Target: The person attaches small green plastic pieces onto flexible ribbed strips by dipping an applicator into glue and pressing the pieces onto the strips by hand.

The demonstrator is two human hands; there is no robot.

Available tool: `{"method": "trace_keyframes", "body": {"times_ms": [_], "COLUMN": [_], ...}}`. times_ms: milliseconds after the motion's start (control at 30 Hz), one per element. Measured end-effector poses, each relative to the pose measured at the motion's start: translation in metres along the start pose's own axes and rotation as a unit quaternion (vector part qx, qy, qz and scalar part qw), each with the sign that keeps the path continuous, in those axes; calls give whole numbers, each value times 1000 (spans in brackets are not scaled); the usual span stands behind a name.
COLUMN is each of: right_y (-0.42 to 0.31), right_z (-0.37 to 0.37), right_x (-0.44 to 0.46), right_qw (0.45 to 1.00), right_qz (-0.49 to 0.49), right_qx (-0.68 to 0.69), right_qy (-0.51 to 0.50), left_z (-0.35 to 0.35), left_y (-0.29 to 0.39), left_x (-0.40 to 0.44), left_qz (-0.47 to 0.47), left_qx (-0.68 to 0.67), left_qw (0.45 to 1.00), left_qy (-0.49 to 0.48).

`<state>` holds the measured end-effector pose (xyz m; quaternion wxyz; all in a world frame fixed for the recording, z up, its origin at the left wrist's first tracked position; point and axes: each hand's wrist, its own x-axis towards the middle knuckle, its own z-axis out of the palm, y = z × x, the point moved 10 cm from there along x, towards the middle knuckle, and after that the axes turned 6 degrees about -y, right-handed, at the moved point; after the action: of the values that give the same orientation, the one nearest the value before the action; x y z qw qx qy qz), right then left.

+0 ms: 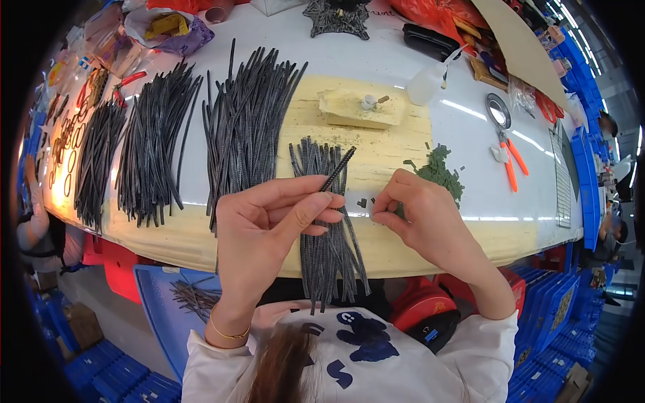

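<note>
My left hand (275,225) pinches one thin black ribbed strip (339,166) between thumb and fingers, its upper end pointing away to the right. Beneath it, a loose bunch of similar dark strips (329,248) lies across the table's front edge. My right hand (422,211) is closed, with thumb and fingertips together over the yellow surface; whatever they hold is too small to make out. Just left of those fingertips lie small dark pieces (362,203). Behind the right hand is a heap of small dark green pieces (440,173).
Three larger piles of black strips, one of them the tall pile (248,121), spread over the left. A yellow block (363,107) carries a small white cup (369,101). Beyond are a white squeeze bottle (427,84), orange-handled pliers (512,161) and a round mirror-like disc (498,109).
</note>
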<state>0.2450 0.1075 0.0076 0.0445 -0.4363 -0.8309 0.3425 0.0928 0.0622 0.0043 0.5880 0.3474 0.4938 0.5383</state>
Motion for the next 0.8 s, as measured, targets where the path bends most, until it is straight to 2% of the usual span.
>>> {"method": "trace_keyframes", "body": {"times_ms": [233, 400, 533, 700, 800], "right_y": [3, 5, -8, -10, -9], "right_z": [-9, -13, -6, -2, -2], "right_x": [-4, -6, -3, 5, 5], "right_qw": [998, 999, 995, 986, 985], "right_qz": [28, -21, -80, -119, -113], "right_qx": [41, 38, -54, -97, -109], "right_qy": [29, 18, -5, -72, -76], "left_z": [3, -1, 3, 3, 4], "left_y": [-5, -3, -3, 2, 2], "left_x": [0, 2, 2, -1, -2], "left_qz": [-21, -1, 30, 25, 18], "left_qx": [-19, -27, -28, -32, -36], "left_qw": [999, 1000, 999, 999, 999], "left_qy": [-19, -14, -25, -10, -8]}}
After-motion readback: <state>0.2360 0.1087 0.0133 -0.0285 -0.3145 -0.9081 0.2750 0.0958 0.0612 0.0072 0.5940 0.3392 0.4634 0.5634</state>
